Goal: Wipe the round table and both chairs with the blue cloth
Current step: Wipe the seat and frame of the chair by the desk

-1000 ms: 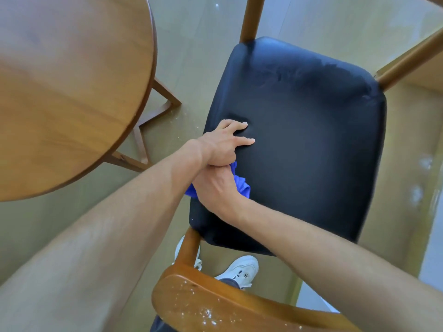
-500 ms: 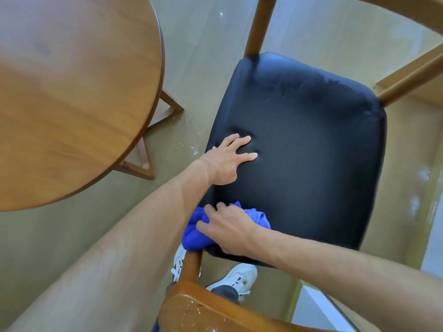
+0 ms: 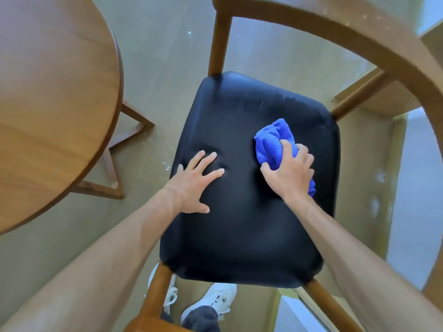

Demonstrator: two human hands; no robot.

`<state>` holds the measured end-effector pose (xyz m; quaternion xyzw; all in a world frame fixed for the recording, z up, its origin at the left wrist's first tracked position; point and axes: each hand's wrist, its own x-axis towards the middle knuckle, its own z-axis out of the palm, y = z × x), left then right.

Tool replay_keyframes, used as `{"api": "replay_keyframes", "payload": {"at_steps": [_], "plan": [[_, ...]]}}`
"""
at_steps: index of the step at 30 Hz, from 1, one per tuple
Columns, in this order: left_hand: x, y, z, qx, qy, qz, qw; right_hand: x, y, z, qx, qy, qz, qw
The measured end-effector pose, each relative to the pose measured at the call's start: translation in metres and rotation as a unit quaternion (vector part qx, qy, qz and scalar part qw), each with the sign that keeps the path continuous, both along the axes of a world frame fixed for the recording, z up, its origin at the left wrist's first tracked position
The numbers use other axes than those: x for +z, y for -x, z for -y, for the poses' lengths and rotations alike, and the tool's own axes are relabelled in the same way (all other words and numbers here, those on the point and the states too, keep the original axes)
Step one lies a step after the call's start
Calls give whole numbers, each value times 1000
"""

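Bracing comes first, nearest the body: the left hand [image 3: 195, 182] lies flat on the black seat [image 3: 239, 224], fingers spread and straight, grasping nothing, its grip released. Across the seat from it, the right hand [image 3: 291, 172] has its grip clenched around the bunched blue cloth [image 3: 272, 143], pressing it down onto the cushion toward the seat's back corner.

Most of the cloth bulges out ahead of the grip, with a small tail showing behind the wrist. That wadding is the likely weak point: only a narrow patch probably meets the seat, so strokes could leave unwiped strips, and a loose fold could slip from the fingers on a fast pass.

Just beyond the grip the seat edge falls away to the floor [image 3: 167, 68]; a stroke carried too far could push the cloth off it. Above and beyond, the curved wooden backrest [image 3: 359, 37] carries pale specks and looks not yet wiped.

Far to the left of both hands, well apart, stands the round surface [image 3: 52, 104]; whether it is clean cannot be told.
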<state>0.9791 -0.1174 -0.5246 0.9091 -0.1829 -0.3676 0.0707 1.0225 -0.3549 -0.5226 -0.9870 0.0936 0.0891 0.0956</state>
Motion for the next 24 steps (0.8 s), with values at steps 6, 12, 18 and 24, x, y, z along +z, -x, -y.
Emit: {"api": "replay_keyframes", "payload": {"at_steps": [6, 12, 18, 24], "plan": [[2, 0, 6, 8, -28, -2, 1000, 2, 18, 2, 55, 14, 2, 998], [7, 2, 8, 28, -28, -2, 999, 7, 126, -9, 359, -28, -24, 933], [-1, 3, 7, 33, -27, 8, 999, 5, 46, 39, 387, -20, 21, 922], [-9, 3, 6, 18, -36, 17, 999, 6, -92, 136, -137, -47, -9, 989]]}}
